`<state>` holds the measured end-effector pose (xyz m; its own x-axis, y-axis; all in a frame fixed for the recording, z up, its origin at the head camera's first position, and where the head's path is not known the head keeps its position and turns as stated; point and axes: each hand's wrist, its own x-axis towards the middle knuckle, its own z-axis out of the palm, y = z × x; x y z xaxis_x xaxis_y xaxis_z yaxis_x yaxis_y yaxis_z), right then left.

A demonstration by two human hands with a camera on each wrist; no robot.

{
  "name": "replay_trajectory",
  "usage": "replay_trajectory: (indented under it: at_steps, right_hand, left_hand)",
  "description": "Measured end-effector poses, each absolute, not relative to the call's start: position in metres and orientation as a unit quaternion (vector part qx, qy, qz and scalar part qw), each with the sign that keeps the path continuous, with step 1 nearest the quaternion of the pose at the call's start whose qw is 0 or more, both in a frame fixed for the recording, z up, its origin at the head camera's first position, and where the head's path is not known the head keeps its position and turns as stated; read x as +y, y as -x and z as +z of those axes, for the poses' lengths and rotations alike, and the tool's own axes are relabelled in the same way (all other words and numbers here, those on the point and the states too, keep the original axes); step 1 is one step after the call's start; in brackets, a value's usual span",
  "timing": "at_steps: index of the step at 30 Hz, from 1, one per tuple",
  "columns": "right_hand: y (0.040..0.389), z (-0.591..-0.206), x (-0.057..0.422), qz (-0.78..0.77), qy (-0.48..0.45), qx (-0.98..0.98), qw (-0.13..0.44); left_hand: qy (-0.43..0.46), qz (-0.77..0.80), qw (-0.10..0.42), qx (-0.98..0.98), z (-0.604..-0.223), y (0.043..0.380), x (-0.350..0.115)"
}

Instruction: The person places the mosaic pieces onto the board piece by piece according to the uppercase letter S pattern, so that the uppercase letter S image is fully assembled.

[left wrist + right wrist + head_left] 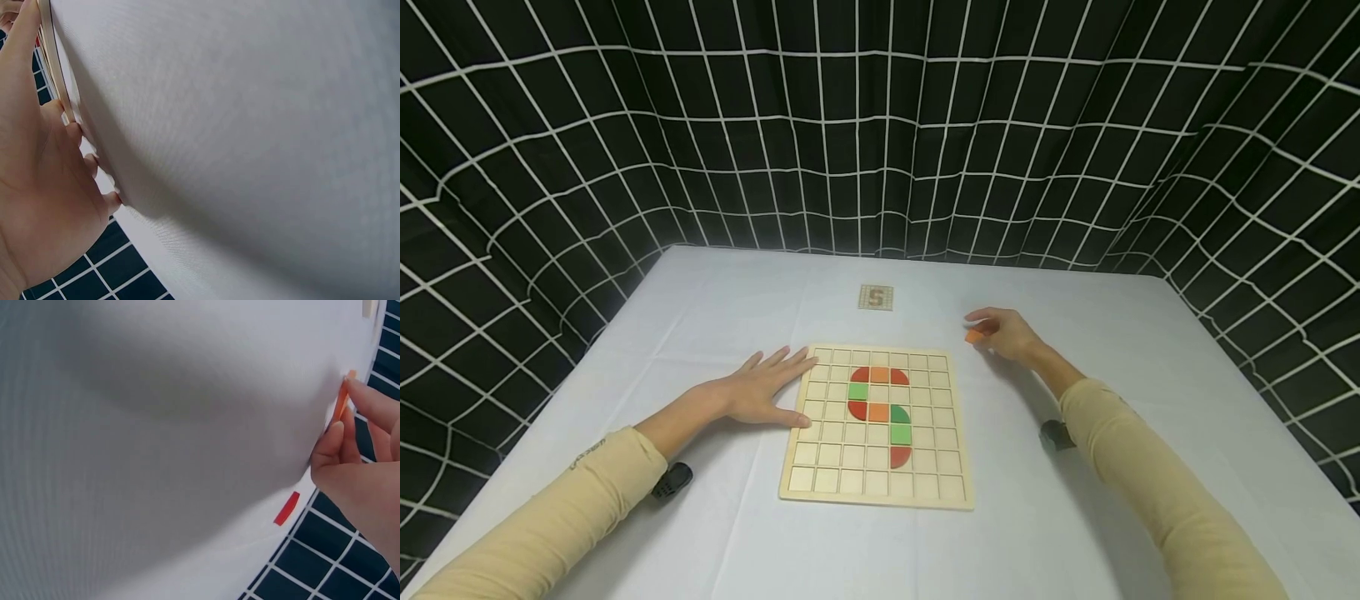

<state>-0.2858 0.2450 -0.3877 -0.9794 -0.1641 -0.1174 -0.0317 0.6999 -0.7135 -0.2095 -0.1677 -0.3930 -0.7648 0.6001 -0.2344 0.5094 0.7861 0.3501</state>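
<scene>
My right hand (1007,333) pinches an orange tile (974,336) between thumb and fingers, to the right of the board's back corner. The right wrist view shows this orange tile (342,400) edge-on, close to the white cloth. Spread flat, my left hand (763,389) rests with thumb and fingertips at the left edge of the wooden grid board (842,479). On the board, red quarter-round tiles (900,456), orange squares (877,412), green squares (901,434) and a dark green quarter-round tile (899,413) form an S-like shape.
A small card (876,297) with an S pattern on a grid lies behind the board. A red piece (287,509) lies on the cloth near my right hand in the right wrist view. Black curtains (880,125) with white grid lines surround the white-covered table (737,292).
</scene>
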Motion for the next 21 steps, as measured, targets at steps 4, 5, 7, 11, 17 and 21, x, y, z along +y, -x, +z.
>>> replay_trajectory:
  at_steps: [4, 5, 7, 11, 17, 21]
  right_hand:
    - [0.2855, -0.3884, 0.2455, -0.379, 0.077, 0.918, 0.087]
    - [0.2853, -0.3889, 0.2455, -0.379, 0.082, 0.918, 0.086]
    - [0.2848, -0.3903, 0.2448, -0.380, 0.088, 0.917, 0.081]
    - [0.2850, -0.3928, 0.2437, -0.380, 0.089, 0.918, 0.070]
    - [0.2872, -0.3923, 0.2448, -0.374, 0.102, 0.919, 0.074]
    - [0.2864, -0.3901, 0.2460, -0.370, 0.116, 0.918, 0.080]
  left_hand:
    - [-0.298, 0.135, 0.169, 0.930, -0.3928, 0.2093, -0.1678]
    - [-0.298, 0.137, 0.169, 0.929, -0.3928, 0.2092, -0.1678]
    - [-0.298, 0.138, 0.170, 0.929, -0.3929, 0.2091, -0.1679]
    - [-0.299, 0.137, 0.168, 0.929, -0.3937, 0.2094, -0.1681]
    - [-0.298, 0.136, 0.166, 0.930, -0.3949, 0.2102, -0.1681]
    - [-0.298, 0.138, 0.165, 0.930, -0.3952, 0.2103, -0.1681]
